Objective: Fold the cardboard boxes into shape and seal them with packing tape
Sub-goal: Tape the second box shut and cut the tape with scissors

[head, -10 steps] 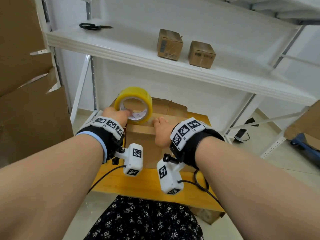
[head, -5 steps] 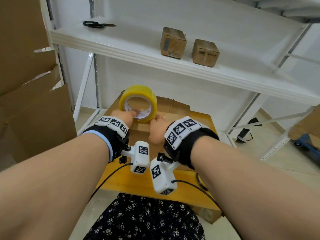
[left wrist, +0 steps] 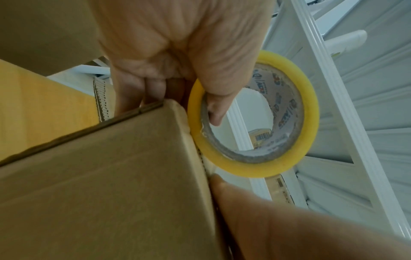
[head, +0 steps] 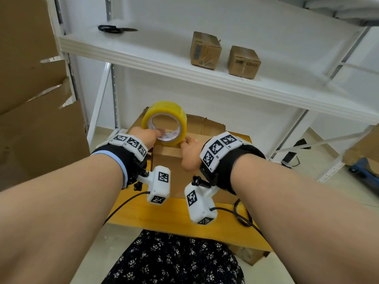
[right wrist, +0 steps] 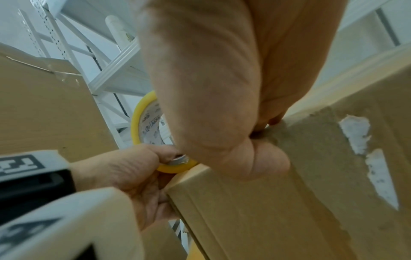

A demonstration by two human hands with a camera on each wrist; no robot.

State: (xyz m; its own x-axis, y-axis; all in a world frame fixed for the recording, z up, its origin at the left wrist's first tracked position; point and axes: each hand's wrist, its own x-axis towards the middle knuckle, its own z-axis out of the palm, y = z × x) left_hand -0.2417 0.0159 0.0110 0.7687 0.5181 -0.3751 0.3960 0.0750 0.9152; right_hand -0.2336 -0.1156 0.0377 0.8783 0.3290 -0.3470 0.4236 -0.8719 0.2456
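A person sits at a low wooden table (head: 143, 214), both bare arms stretched forward. A brown cardboard box (head: 174, 171) stands on the table, its top at hand height.

The left hand (head: 144, 136) holds a yellow tape roll (head: 164, 111) upright on the box's top, at its far left corner. The thumb (left wrist: 217, 107) hooks through the roll's hole and presses the inner core, while the other fingers (left wrist: 131, 95) curl down behind the box's far edge, close together. In the left wrist view the roll touches the corner of the box.

The right hand (head: 189, 152) rests on the box's top, just right of the roll. Its thumb (right wrist: 262, 165) presses flat against the near face at the upper edge, and the other fingers bend over the top, pressed together on the cardboard. Whether tape lies under them I cannot tell. The box's side in the right wrist view has torn white patches (right wrist: 355, 133).

Behind the box, more flat cardboard (head: 205, 126) leans against the wall. A white shelf (head: 143, 58) runs above the table. On it sit two small sealed boxes (head: 205, 50), side by side toward the right, and black scissors (head: 114, 29) well apart at the far left. Large cardboard sheets (head: 30, 99) stand at the left of the room.
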